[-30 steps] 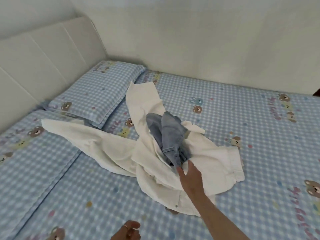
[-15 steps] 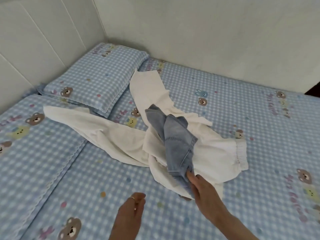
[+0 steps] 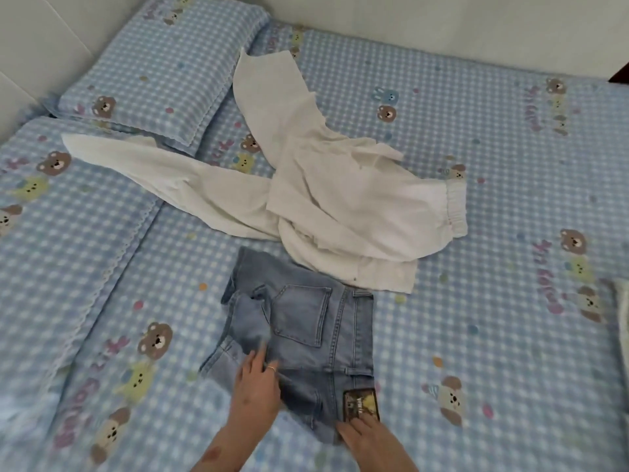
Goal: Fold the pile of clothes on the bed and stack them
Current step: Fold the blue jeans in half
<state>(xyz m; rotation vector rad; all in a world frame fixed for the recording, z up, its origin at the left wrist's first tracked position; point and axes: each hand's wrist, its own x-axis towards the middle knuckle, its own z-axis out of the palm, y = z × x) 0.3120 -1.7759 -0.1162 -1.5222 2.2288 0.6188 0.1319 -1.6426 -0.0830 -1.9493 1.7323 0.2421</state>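
Blur softens our left hand (image 3: 256, 386), so we cannot make out its fingertips sharply, and both forearms are cut off by the bottom edge. At the right edge a strip of pale fabric (image 3: 623, 321) is only partly in view, and we cannot tell what it is. The near left corner of the bedding is smeared as well.

We look down on a bed (image 3: 493, 216) covered in a blue-and-white checked sheet printed with bears and rabbits. A matching pillow (image 3: 160, 69) lies at the far left against a pale padded headboard (image 3: 37, 39), and a plain light wall (image 3: 442, 18) runs along the far side.

Denim shorts (image 3: 306, 342) lie spread flat in front of us, back side up, with a pocket and a dark waistband patch (image 3: 360, 405) showing. Just beyond them sprawls a crumpled white garment (image 3: 340, 206), its lower edge touching or slightly overlapping the shorts, one long part stretching left towards the pillow.

Our left hand rests flat on the leg side of the shorts, fingers extended and pressing the denim, a ring on one finger. Our right hand (image 3: 369, 437) lies on the waistband corner beside the patch, fingers fairly straight, gripping nothing that we can see.
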